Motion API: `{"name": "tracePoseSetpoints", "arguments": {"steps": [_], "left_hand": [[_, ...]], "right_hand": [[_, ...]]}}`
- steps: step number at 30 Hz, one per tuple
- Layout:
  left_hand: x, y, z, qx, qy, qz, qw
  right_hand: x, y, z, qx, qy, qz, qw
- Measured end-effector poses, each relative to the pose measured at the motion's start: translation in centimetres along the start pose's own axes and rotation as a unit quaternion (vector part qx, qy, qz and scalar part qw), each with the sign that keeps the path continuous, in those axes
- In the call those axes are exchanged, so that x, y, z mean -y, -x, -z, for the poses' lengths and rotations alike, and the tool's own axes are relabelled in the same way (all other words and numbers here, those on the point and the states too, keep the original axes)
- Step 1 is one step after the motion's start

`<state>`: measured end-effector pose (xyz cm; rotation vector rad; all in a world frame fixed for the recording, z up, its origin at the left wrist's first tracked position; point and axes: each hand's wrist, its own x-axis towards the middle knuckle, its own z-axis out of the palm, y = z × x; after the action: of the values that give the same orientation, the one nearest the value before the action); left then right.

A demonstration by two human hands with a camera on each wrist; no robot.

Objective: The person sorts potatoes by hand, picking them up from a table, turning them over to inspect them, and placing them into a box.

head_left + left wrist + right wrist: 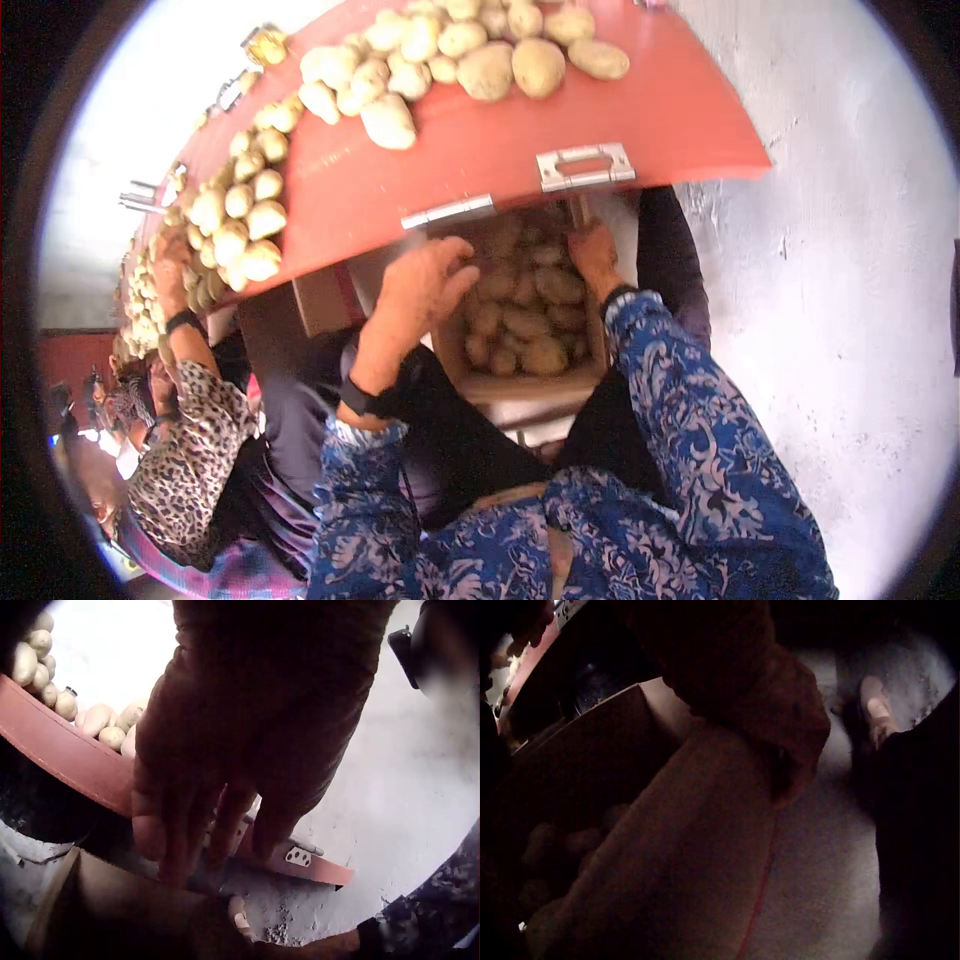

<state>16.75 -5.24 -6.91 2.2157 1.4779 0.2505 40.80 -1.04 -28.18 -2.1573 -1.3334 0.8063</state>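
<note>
A cardboard box (525, 385) full of potatoes (535, 322) sits under the red table's near edge, between the person's knees. The right hand (596, 252) grips the box's right side, its fingers bent over the cardboard wall (697, 817) in the right wrist view. Just above the box's left side hovers the left hand (425, 285), close to the table edge and holding nothing. Its fingers (180, 832) hang loosely downward in the left wrist view. Inside the box, the right wrist view is dark and shows only a few potatoes (581, 840).
On the red table (660, 120) lie a large potato pile (420, 45) and another row (240, 200) to the left. Metal hinges (585, 167) line its near edge. Another person's hand (172, 275) is at the left row. A pale wall (820, 300) stands at the right.
</note>
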Motion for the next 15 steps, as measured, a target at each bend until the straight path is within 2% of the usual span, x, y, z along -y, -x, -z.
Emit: {"name": "tracePoseSetpoints", "arguments": {"steps": [2, 4, 5, 7, 9, 10, 11, 13, 15], "left_hand": [[0.5, -0.6, 0.4, -0.036, 0.011, -0.007, 0.999], [-0.1, -1.1, 1.4, -0.058, 0.037, 0.033, 0.997], [0.1, -1.4, 1.8, -0.067, 0.030, 0.032, 0.997], [0.6, -2.0, 2.2, -0.151, 0.044, -0.002, 0.988], [0.6, -2.7, 3.4, -0.176, 0.026, 0.008, 0.984], [0.5, -3.0, 4.0, -0.219, 0.022, 0.023, 0.975], [0.5, -3.2, 4.4, -0.261, 0.019, 0.037, 0.965], [0.7, -4.1, 5.5, -0.258, -0.002, 0.057, 0.965], [0.4, -5.1, 6.6, -0.264, -0.038, 0.068, 0.962]], "right_hand": [[1.5, 0.6, 1.1, 0.044, 0.140, 0.054, 0.988], [1.2, 0.7, 0.6, -0.007, 0.034, -0.033, 0.999], [1.2, 0.7, 0.6, -0.009, 0.027, -0.024, 0.999], [1.9, 1.1, 1.2, 0.023, 0.031, -0.061, 0.997], [-2.1, -1.4, -2.5, 0.018, 0.043, -0.023, 0.999], [-3.3, -2.5, -4.0, 0.014, 0.060, 0.009, 0.998], [-2.2, -2.0, -3.3, 0.011, 0.057, 0.014, 0.998], [0.2, -0.3, -1.2, -0.017, 0.068, -0.035, 0.997], [0.8, -0.2, -0.2, -0.007, 0.066, -0.035, 0.997]]}}
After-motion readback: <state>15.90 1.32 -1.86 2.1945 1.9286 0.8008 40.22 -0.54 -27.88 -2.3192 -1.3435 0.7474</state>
